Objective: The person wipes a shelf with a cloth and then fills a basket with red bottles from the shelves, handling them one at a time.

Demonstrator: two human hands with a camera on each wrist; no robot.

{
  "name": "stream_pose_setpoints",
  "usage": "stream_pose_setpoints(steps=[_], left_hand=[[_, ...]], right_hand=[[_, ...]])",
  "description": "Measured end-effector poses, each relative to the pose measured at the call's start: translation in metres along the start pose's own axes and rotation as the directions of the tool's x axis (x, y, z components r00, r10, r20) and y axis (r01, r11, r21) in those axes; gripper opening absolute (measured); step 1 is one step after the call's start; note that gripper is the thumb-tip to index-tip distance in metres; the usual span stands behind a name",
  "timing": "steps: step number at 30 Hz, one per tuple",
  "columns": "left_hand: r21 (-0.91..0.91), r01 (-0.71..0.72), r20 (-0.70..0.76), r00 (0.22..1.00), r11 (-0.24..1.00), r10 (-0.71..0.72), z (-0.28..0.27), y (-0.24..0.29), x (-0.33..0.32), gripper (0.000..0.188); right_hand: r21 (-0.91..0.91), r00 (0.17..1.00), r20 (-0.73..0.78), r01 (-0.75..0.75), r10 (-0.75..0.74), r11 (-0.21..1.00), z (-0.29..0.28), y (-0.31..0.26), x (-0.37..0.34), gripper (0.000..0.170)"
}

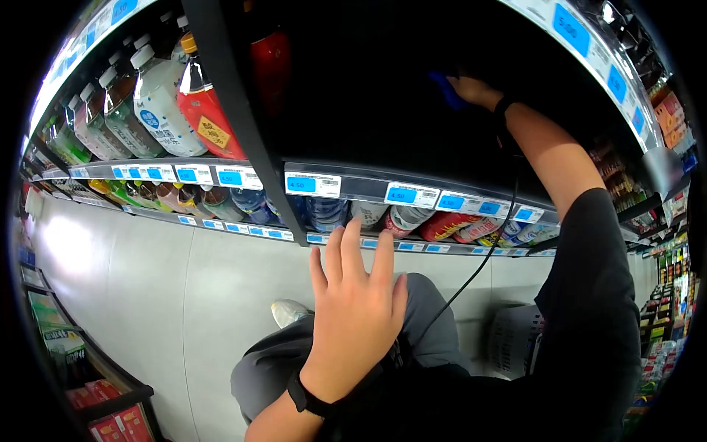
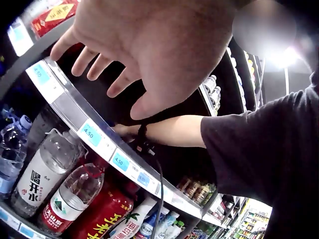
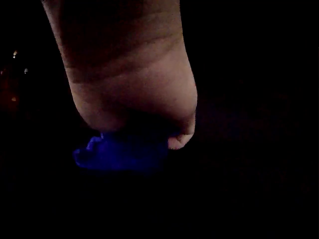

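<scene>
Deep inside the dark shelf bay, my right hand (image 1: 477, 93) grips a crumpled blue cloth (image 1: 446, 91). The right wrist view is very dark; there the blue cloth (image 3: 124, 155) bunches out under the palm, and most of the fingers are hidden behind the hand. My left hand (image 1: 357, 306) holds nothing, its fingers spread and straight in front of the shelf edge (image 1: 361, 177). From the left wrist, the left hand (image 2: 149, 50) shows in front of the price tags (image 2: 88, 133), with the right forearm (image 2: 174, 131) reaching in behind.
Large drink bottles (image 1: 158, 103) fill the bay left of a black upright (image 1: 228, 88). More bottles (image 2: 47, 164) stand on the shelf below. A black cable (image 1: 471, 276) hangs from the right arm's side. A grey basket (image 1: 512, 339) sits on the floor at right.
</scene>
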State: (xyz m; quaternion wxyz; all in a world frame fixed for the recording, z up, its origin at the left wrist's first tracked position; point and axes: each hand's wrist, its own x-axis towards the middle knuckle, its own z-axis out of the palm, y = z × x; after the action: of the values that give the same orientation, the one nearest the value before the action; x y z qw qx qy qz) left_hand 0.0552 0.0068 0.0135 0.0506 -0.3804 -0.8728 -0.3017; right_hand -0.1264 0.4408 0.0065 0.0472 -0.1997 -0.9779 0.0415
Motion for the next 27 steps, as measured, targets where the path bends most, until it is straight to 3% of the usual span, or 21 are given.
stream_pose_setpoints(steps=[2, 5, 10, 17, 21, 23, 27], left_hand=[[0.001, 0.008, 0.024, 1.0, 1.0, -0.008, -0.006, -0.001, -0.004, 0.051], [0.026, 0.027, 0.073, 0.997, 0.999, -0.029, -0.011, -0.004, -0.01, 0.052], [0.028, 0.07, 0.137, 0.988, 0.997, -0.073, -0.02, -0.009, -0.017, 0.053], [0.013, 0.126, 0.175, 0.976, 0.992, -0.126, -0.019, -0.02, -0.012, 0.053], [0.046, 0.143, 0.194, 0.97, 0.989, -0.149, -0.019, -0.026, -0.009, 0.052], [0.062, 0.156, 0.205, 0.965, 0.986, -0.166, -0.016, -0.027, -0.008, 0.051], [0.094, 0.126, 0.172, 0.975, 0.988, -0.141, -0.011, -0.026, -0.009, 0.05]], right_hand=[[-0.067, 0.987, -0.102, -0.129, 0.122, 0.989, 0.017, 0.002, 0.006, 0.056], [-0.049, 0.998, -0.06, 0.015, -0.018, 0.999, 0.026, -0.009, 0.035, 0.057], [-0.056, 0.996, -0.021, 0.088, -0.089, 0.995, 0.019, -0.106, 0.041, 0.055], [-0.096, 0.944, -0.059, 0.318, -0.325, 0.943, 0.04, -0.131, 0.09, 0.053], [-0.072, 0.932, -0.056, 0.355, -0.359, 0.932, 0.049, -0.149, 0.113, 0.052], [-0.014, 0.913, -0.154, 0.381, -0.378, 0.925, 0.049, -0.158, 0.107, 0.047], [-0.075, 0.925, -0.121, 0.354, -0.361, 0.932, 0.064, -0.173, 0.136, 0.041]])
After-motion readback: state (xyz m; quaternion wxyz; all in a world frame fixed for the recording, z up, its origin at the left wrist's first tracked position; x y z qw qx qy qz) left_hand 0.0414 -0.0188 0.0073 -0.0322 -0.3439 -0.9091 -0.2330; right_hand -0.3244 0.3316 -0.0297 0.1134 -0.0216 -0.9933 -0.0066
